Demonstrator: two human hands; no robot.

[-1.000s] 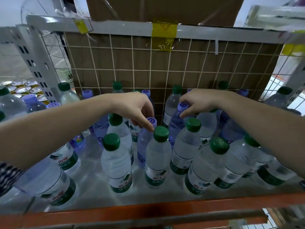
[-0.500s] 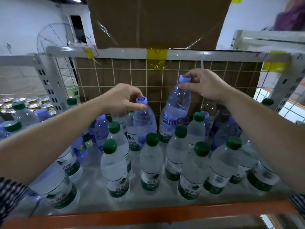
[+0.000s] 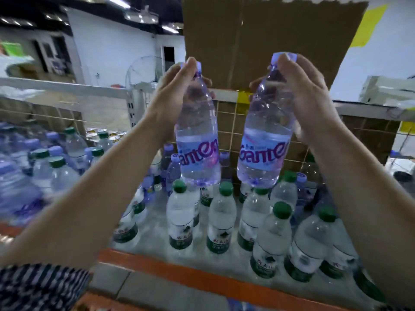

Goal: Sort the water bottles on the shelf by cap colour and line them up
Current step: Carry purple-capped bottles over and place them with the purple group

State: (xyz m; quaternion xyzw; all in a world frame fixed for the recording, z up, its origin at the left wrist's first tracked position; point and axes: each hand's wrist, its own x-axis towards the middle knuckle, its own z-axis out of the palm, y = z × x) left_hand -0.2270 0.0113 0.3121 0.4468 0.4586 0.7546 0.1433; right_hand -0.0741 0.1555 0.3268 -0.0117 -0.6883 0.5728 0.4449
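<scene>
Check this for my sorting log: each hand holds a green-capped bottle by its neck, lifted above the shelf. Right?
Wrong on cap colour. The head view shows the left hand holding the left purple-capped bottle and the right hand the right purple-capped bottle, each by its neck, lifted above the shelf.

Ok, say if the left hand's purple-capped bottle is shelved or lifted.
Lifted: the left hand holds the clear plastic purple-capped bottle above the green-capped bottles.
</scene>
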